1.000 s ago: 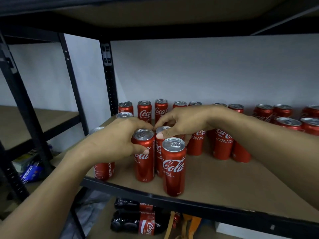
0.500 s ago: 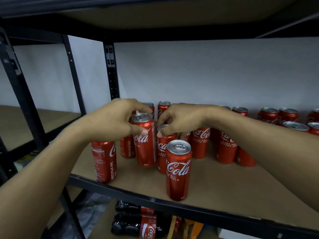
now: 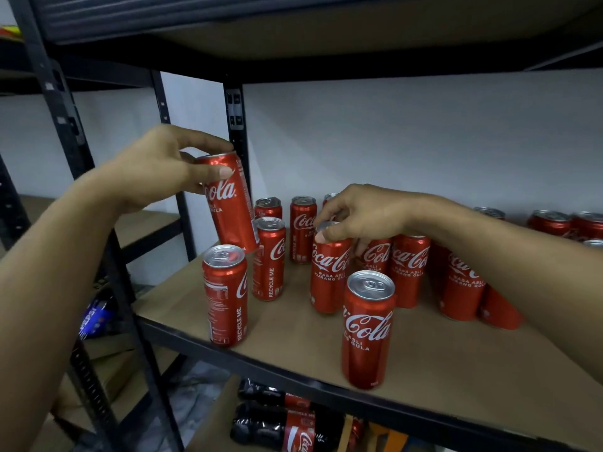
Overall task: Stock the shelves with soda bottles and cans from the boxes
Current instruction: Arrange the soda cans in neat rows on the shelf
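Pinching Coca-Cola can (image 3: 231,203) near its top with left hand (image 3: 156,171), tilted above wooden shelf board (image 3: 456,363), beside black upright (image 3: 236,125). Gripping top of standing can (image 3: 329,272) with right hand (image 3: 362,216). Backed by white wall (image 3: 391,141); bare board at right front edge.

**One head camera, close on the shelf (image 3: 440,353)**

I am wearing the only camera, a wide-angle one, on my head. It is facing forward and slightly down, sitting close and taking in the board from its near edge to the far wall (image 3: 408,141).
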`<state>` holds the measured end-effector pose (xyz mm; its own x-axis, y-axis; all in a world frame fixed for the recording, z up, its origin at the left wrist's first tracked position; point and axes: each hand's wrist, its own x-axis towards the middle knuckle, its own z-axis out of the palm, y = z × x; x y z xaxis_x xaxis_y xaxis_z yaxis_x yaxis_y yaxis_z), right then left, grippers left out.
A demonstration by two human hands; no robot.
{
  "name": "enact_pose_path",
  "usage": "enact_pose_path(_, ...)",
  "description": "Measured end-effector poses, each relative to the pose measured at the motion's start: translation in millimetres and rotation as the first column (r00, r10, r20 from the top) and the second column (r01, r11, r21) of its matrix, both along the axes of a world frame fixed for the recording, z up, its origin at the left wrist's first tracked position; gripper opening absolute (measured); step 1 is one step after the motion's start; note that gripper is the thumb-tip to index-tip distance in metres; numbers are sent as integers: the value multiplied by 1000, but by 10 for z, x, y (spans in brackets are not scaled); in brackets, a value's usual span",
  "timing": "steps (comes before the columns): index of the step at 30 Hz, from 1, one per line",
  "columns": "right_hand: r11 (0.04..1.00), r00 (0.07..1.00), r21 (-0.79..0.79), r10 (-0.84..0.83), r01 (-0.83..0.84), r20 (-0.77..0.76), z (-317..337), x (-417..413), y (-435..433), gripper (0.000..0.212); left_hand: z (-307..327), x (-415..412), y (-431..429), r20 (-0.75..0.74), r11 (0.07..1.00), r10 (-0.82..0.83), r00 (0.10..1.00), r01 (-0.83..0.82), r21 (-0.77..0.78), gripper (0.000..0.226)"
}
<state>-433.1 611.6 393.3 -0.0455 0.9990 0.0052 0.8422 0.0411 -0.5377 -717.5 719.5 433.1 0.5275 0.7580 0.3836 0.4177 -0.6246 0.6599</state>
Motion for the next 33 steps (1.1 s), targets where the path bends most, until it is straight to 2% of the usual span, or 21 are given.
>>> enact_pose_path(8, 994, 995, 53, 99, -99, -1, 363, -116, 24, 32, -407, -116, 290, -88, 996, 92, 992, -91, 13, 50)
enact_pose_path(15, 969, 990, 204, 140, -136, -3, 908, -326, 126, 31, -808, -226, 520, -135, 989, 144, 980, -147, -12, 58)
enact_pose_path(21, 965, 991, 231, 129, -121, -22, 1129, -598, 527, 35, -974, -332, 566, -43, 989, 143, 989, -145, -42, 59)
enact_pose_path(25, 976, 994, 202, 91, -77, -61, 1079, -787, 935, 35, -1093, -340, 531, 53, 984, 158, 986, -153, -91, 72)
enact_pose_path(29, 989, 996, 123, 86, -84, -4, 838, -938, 1379, 30, -1209, -360, 509, 142, 982, 171, 975, -158, -100, 68)
enact_pose_path(33, 996, 995, -13, 88, -88, 52, 537, -1016, 1713, 36, -1249, -394, 522, 164, 979, 202, 966, -193, -65, 66)
